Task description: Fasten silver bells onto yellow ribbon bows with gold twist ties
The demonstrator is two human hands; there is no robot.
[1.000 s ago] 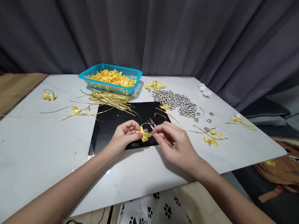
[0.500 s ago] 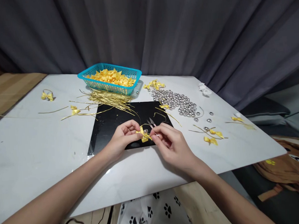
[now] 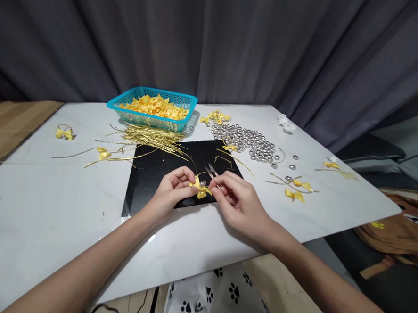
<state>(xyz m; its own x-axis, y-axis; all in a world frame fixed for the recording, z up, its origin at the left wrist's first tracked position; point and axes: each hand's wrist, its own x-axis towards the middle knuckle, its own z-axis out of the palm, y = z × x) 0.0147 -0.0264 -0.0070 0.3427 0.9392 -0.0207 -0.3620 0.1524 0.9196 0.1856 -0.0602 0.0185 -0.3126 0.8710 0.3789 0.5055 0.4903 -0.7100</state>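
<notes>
My left hand [image 3: 173, 189] pinches the left side of a yellow ribbon bow [image 3: 201, 191] between thumb and fingers, low over a black mat [image 3: 148, 169]. A silver bead [image 3: 203, 183] sits against the bow, and a thin gold cord arches above it. At the bow's right side, my right hand [image 3: 235, 192] is closed in a pinch on its end; whether cord or ribbon lies between the fingertips is too small to tell. Small snips [image 3: 211, 169] lie on the mat, partly hidden behind my right hand.
A blue basket [image 3: 150, 118] of yellow bows stands at the back. Gold cords [image 3: 154, 137] lie in front of it. Silver beads [image 3: 250, 142] are spread on the right, near loose bows [image 3: 294, 195]. A bow with a cord loop [image 3: 64, 133] lies far left.
Both hands stay almost still around the bow, with only a slight shift of the right fingertips. The whole view has moved a little.
</notes>
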